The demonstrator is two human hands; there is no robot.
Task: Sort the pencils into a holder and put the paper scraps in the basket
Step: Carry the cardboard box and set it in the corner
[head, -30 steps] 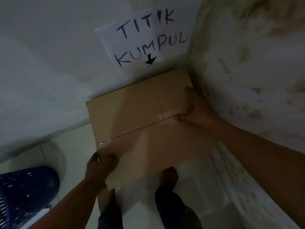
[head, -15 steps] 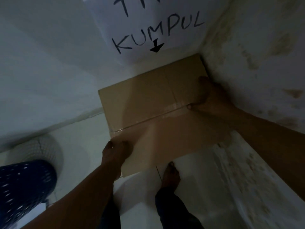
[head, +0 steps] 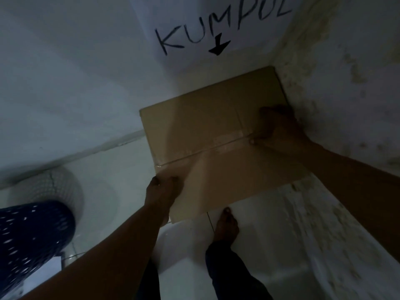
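A closed brown cardboard box [head: 212,135], taped along its top seam, sits in the corner of the room below a paper sign. My left hand [head: 162,191] grips its near left corner. My right hand [head: 279,128] holds its right side against the stained wall, fingers curled over the top edge. A dark blue perforated basket [head: 30,241] stands on the floor at the far left. No pencils, holder or paper scraps are visible.
A white paper sign [head: 216,29] reading "KUMPUL" with a down arrow hangs on the wall above the box. The stained right wall [head: 346,83] is close by. My bare foot [head: 226,226] stands on the white tiled floor just in front of the box.
The box has gone lower and deeper into the corner with both hands on it. The view has tilted down, so the sign's top line has left the frame.
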